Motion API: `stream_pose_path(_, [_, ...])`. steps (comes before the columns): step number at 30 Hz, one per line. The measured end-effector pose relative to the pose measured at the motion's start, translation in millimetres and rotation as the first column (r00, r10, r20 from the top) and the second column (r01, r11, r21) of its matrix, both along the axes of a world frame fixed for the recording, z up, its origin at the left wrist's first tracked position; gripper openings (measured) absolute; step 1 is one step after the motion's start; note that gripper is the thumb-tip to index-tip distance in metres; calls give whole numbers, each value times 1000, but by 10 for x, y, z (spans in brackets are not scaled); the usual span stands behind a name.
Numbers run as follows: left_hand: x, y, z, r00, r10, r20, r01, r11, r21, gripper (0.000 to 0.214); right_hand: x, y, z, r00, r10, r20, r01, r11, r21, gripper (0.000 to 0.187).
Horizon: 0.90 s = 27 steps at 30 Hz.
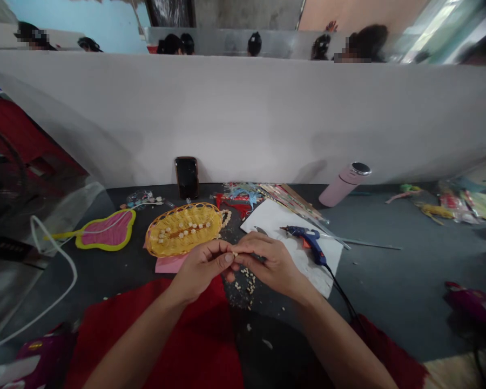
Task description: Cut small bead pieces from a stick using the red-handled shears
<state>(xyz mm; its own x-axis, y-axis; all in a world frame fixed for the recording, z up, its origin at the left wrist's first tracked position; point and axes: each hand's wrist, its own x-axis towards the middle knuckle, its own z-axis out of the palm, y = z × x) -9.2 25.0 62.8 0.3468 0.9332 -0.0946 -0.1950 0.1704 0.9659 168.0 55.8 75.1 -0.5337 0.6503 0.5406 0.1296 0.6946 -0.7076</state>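
Observation:
Fingertips together, my left hand (204, 265) and my right hand (269, 259) meet over the dark table. Both pinch a small cream-coloured piece (235, 254), mostly covered by the fingers. Just below them, several loose small cream pieces (249, 281) lie scattered on the tabletop. Beyond my left hand stands a yellow woven basket (156, 232) with several pale flower-like pieces (189, 226) inside. To the right of my right hand, a blue glue gun (314, 243) rests on a white sheet (263, 216).
A phone (187, 178) and a pink bottle (344, 183) stand near the white partition (243, 119). Thin sticks (291, 200) lie at the back. A pink fan-shaped item (107, 230) is at left, red cloth (186, 335) in front. The glue gun's cord (340, 289) runs right.

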Motion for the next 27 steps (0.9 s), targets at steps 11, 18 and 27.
stream_pose_path(11, [27,-42,37,990,-18,-139,33,994,103,20,-1,-18,30,1000,7,15,-7,1000,-12,18])
stream_pose_path(18, [23,-50,47,988,-9,-155,30,991,132,20,-36,-39,20,1000,-20,15,20,1000,-8,17])
stream_pose_path(27, [9,-47,29,979,-7,-202,44,983,178,18,-63,-33,-68,999,-37,5,37,999,-4,13])
